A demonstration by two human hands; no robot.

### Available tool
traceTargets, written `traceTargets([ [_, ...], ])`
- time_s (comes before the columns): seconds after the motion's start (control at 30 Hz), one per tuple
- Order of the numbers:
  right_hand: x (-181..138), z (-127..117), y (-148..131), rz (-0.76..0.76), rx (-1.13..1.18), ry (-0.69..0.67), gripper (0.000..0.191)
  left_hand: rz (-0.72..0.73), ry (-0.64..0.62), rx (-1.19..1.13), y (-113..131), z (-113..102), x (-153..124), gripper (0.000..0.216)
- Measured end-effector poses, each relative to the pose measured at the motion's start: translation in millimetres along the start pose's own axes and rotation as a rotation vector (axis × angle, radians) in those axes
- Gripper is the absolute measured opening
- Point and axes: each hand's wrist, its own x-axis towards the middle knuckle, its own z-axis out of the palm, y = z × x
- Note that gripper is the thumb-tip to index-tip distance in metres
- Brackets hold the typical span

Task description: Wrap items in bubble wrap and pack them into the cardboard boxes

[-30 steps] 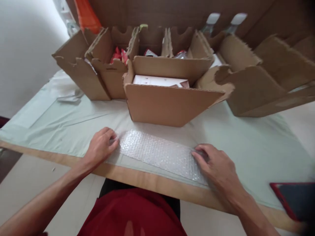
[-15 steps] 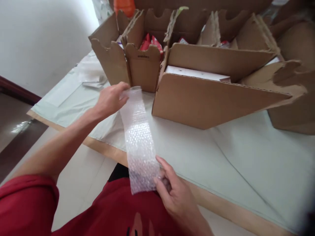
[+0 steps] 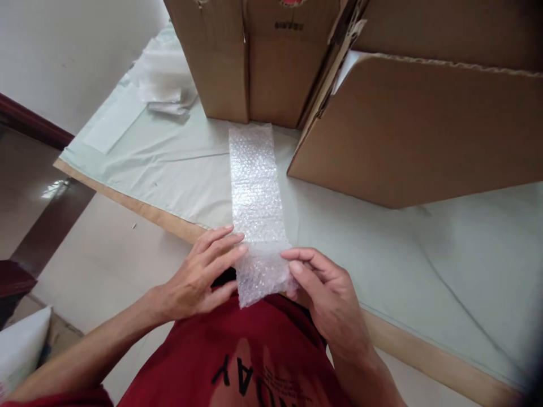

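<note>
A long strip of clear bubble wrap [image 3: 257, 186] runs from the foot of the cardboard boxes toward my body, its near end hanging over the table's front edge. My right hand [image 3: 328, 288] pinches the right side of that near end between thumb and fingers. On the other side my left hand [image 3: 212, 268] is open, its fingers stretched out and their tips touching the strip's left edge. Whether something lies inside the near end of the wrap, I cannot tell.
Tall cardboard boxes [image 3: 284, 73] stand along the back, and a wide angled one [image 3: 424, 135] juts forward on the right. More clear plastic sheets [image 3: 163, 76] are piled at the left back. The table [image 3: 178, 181] has a pale cloth; a white sack [image 3: 25, 345] sits lower left.
My left hand has let go of the strip's far end and come down to its near end. That far end now lies on the table. The view has tilted downward.
</note>
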Motion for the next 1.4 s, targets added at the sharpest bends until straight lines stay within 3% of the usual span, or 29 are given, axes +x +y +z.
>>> traceTargets([
  [0.1,4,2,-2,-0.118,0.111,0.054,0.028,-0.227,0.225,-0.058,-4,17,20,0.032],
  [0.17,3,0,-4,-0.252,0.052,0.125,0.033,-0.39,0.286,-0.08,-11,22,33,0.037],
  [0.23,3,-2,-7,-0.389,-0.159,0.193,0.029,-0.463,0.283,-0.077,-20,24,40,0.056],
  [0.3,7,-2,-9,-0.563,-0.477,0.209,0.023,-0.444,0.274,-0.033,-26,27,41,0.067],
  [0.43,26,1,-12,-0.889,-1.057,0.093,0.026,-0.341,0.351,0.106,-27,35,36,0.069],
  [0.6,48,3,-11,-0.926,-1.36,-0.092,0.03,-0.323,0.382,0.201,-22,36,34,0.065],
  [0.77,60,0,-4,-0.933,-1.439,-0.091,0.026,-0.346,0.321,0.26,-24,29,32,0.044],
  [0.9,58,-1,-11,-0.953,-1.404,-0.121,0.03,-0.209,0.287,0.238,-19,22,25,0.037],
  [1.0,54,0,-25,-0.85,-1.293,-0.201,0.03,-0.075,0.23,0.14,-15,18,20,0.027],
  [1.1,55,2,-34,-0.727,-1.202,-0.254,0.024,-0.124,0.26,0.055,-15,19,21,0.018],
  [1.17,57,1,-34,-0.759,-1.177,-0.168,0.022,-0.224,0.298,0.04,-16,20,24,0.017],
  [1.3,55,0,-25,-0.974,-1.233,0.145,0.021,-0.358,0.314,0.081,-24,25,34,0.019],
  [1.4,54,1,-19,-1.026,-1.339,0.032,0.022,-0.359,0.277,0.148,-27,26,40,0.018],
])
